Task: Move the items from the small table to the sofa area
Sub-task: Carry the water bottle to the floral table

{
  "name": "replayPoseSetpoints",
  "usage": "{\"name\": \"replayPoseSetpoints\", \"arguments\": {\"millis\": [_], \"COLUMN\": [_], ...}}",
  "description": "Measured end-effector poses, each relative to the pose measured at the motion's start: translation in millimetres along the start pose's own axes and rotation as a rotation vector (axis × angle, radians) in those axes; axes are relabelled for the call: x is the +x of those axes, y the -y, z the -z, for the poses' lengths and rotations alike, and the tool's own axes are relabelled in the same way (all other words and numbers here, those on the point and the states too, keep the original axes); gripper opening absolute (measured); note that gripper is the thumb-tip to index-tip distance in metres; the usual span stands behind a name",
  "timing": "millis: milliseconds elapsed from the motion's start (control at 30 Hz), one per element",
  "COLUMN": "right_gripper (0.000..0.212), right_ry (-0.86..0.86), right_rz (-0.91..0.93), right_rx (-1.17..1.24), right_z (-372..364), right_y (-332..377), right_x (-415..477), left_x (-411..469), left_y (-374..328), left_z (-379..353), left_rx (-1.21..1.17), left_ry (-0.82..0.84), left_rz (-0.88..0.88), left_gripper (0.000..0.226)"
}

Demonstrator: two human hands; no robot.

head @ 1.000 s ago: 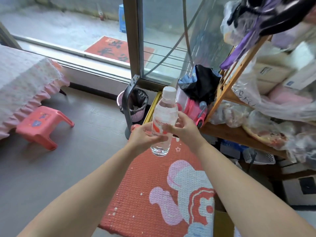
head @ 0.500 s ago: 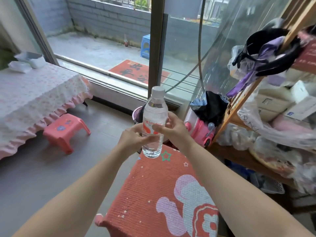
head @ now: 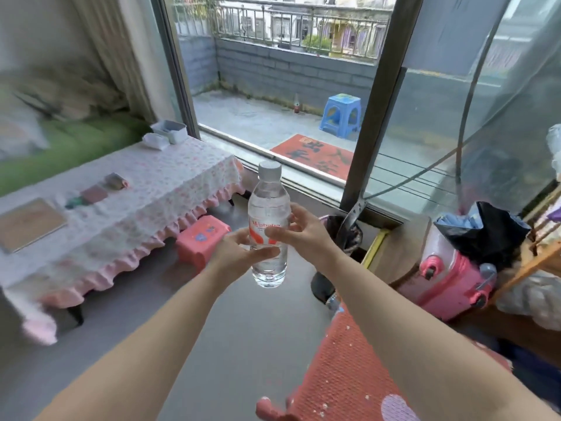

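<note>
Clear plastic water bottle, white-capped, is held upright right of the floral-clothed low table, our left hand and right hand curled round it. Mid-carry, we judge; next, the green sofa behind that table.

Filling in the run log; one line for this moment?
object: water bottle, capped, upright | left hand: grips water bottle | right hand: grips water bottle | position: held in air above floor

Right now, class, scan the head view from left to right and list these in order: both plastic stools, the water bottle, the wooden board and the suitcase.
flat wooden board → pink plastic stool → clear plastic water bottle → blue plastic stool → pink suitcase
</note>
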State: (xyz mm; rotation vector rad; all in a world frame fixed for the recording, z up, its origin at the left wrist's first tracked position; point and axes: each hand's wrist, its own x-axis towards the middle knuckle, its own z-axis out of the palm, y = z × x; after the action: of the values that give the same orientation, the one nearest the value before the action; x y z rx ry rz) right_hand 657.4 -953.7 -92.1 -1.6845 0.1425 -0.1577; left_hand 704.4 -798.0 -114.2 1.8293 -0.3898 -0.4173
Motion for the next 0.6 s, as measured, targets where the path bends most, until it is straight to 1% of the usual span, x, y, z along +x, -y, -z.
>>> {"name": "replayPoseSetpoints", "arguments": {"millis": [33, 67, 133, 267, 300, 400, 467, 600], "right_gripper": [0.050, 0.050, 0.050, 0.049, 0.048, 0.051, 0.052, 0.044], "right_ry": [0.010, 0.030, 0.058, 0.134, 0.151, 0.223, 0.276, 0.376], "right_rz": [0.004, 0.012, 0.021, 0.014, 0.011, 0.027, 0.039, 0.048], "right_rx": [0.009, 0.028, 0.036, 0.044, 0.043, 0.021, -0.005, -0.009], "right_z": [-17.6, -41.0, -72.9, -137.5, -149.1, -182.4, -205.8, -248.9], "right_y": [2.2, 5.1, 8.9, 16.6, 17.6, 20.7, 20.8, 23.4], "right_x": [7.9, 17.8, 31.6, 60.9, 67.5, 90.7, 110.3, 155.6], "left_x": [-0.3, -0.9, -2.3, -2.8, -2.3, -0.1, 3.5, 22.6], "left_y": [3.3, 9.6, 16.7, 36.1, 40.9, 54.1, 63.9, 78.5], "left_z": [18.3, 42.5, 75.1, 140.4, 152.0, 185.8, 209.0, 255.1], "left_rx": [0.005, 0.001, -0.009, 0.003, 0.010, 0.019, 0.013, 0.028], "left_ry": [-0.021, -0.046, -0.076, -0.169, -0.187, -0.248, -0.304, -0.421], "left_rz": [0.004, 0.014, 0.033, 0.056, 0.056, 0.077, 0.082, 0.101], "left_gripper": [0.030, 0.028, 0.035, 0.055, 0.053, 0.030, 0.027, 0.021]}}
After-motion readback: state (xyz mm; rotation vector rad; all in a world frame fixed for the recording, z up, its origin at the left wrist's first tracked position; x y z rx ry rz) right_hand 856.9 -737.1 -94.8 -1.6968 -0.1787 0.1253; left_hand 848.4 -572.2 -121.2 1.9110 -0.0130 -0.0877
